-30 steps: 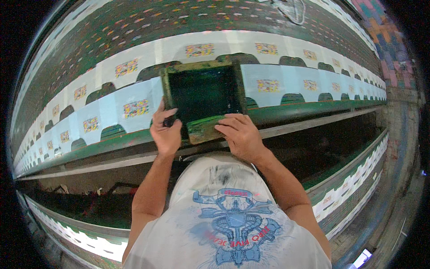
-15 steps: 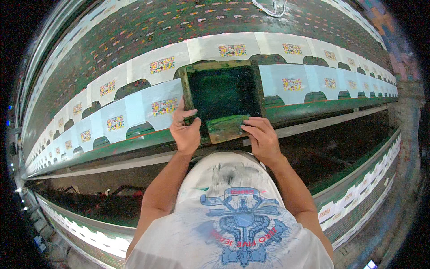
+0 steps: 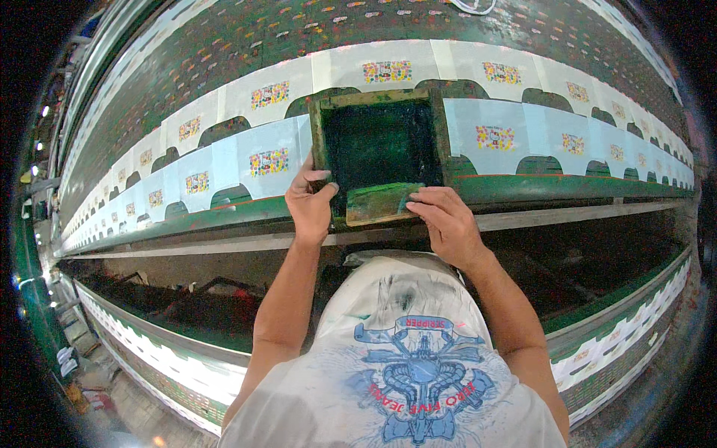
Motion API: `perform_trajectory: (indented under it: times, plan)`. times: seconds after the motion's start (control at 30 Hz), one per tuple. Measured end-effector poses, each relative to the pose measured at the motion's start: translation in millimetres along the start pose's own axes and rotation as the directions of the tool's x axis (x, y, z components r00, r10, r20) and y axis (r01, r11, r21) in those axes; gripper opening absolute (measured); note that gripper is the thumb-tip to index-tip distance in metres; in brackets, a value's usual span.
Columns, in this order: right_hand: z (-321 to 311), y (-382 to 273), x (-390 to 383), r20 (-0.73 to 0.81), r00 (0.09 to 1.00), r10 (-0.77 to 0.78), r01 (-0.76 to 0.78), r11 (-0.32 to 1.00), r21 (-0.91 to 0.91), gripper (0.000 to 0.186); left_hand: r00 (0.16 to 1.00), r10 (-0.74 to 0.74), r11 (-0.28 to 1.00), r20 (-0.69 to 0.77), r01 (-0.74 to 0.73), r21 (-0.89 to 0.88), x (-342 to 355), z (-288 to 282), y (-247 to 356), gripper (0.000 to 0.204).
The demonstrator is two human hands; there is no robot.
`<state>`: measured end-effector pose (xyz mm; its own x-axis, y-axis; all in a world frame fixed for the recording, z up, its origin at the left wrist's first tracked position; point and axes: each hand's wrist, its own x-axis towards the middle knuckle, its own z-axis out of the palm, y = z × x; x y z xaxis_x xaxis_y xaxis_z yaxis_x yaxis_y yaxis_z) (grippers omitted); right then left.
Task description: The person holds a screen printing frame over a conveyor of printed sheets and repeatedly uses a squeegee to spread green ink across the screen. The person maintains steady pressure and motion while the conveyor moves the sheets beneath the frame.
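A wooden screen-printing frame [image 3: 444, 138] with dark green, ink-stained mesh lies over the row of light blue cut pieces on the long table. My left hand [image 3: 311, 205] is closed on the frame's left side, thumb towards the inside. A squeegee [image 3: 381, 205], a flat ink-smeared board, rests at the near end of the frame. My right hand [image 3: 448, 224] pinches its right end between thumb and fingers. The frame hides the piece beneath it. Nearest on the left is a light blue piece [image 3: 285, 134] with a colourful dotted cartoon print.
A row of white printed pieces [image 3: 351, 56] lies behind the blue row. The long green table [image 3: 553, 184] runs left to right, with a pale rail [image 3: 523, 219] along its near side. Another table with white pieces [image 3: 160, 366] stands behind me. A white looped cord [image 3: 474, 7] lies far off.
The view has turned and shifted slightly. The squeegee sits a little flatter and higher against the near end of the frame. Both hands keep their holds.
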<state>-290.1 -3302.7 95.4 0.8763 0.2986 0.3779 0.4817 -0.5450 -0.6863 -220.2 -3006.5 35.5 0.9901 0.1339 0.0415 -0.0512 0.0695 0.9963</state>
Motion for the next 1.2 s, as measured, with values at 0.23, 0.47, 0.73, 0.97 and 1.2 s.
perform_trajectory:
  times: [0.23,0.47,0.73,0.97,1.2]
  plan:
    - [-2,-7,6,-0.021,1.0,0.008,-0.009,1.0,-0.016,0.044,0.999,-0.04,0.997,-0.003,0.04,0.064,-1,-4,-9,0.022]
    - [9,-31,27,0.132,0.99,-0.048,0.084,0.956,-0.282,0.045,1.0,0.009,0.999,0.003,-0.009,0.032,1,-5,-19,0.021]
    - [-11,-35,77,0.489,0.864,0.117,0.074,0.932,-0.354,0.027,0.999,0.041,0.997,0.004,-0.041,0.062,1,-2,-20,0.021]
    - [-19,16,149,0.541,0.831,0.129,0.039,0.957,-0.289,0.031,0.999,0.046,0.988,-0.025,-0.042,0.149,0,-1,-25,0.02]
    - [-6,48,184,0.352,0.933,0.07,0.052,0.944,-0.326,0.035,1.0,0.025,0.974,0.001,-0.024,0.225,0,-4,-20,0.015]
